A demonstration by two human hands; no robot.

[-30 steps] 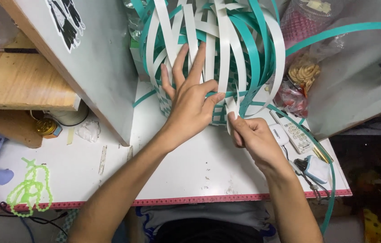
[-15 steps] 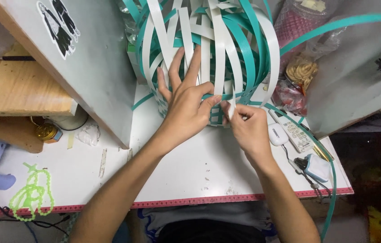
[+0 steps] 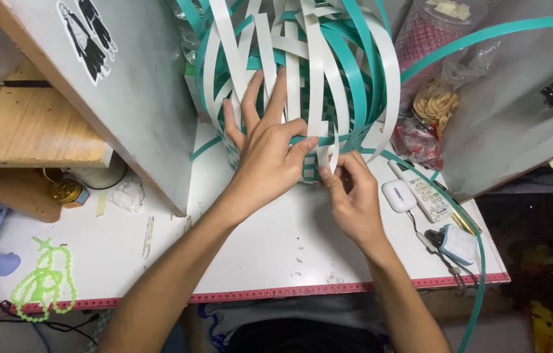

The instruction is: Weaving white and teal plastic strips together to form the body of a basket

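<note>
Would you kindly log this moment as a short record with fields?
Left hand: spread flat on the woven basket, thumb hooked over a teal strip
Right hand: pinching a white strip at the basket's lower edge
Basket: white and teal strips, unfinished, loose ends arching up
Surface: white table
Right of hands: white earbud case, remote
Far left: green bead string

The half-woven basket (image 3: 296, 85) of white and teal plastic strips lies on its side at the far part of the white table. Its loose strips curve upward and cross each other. One white strip (image 3: 330, 147) bends down at the near edge.
</note>
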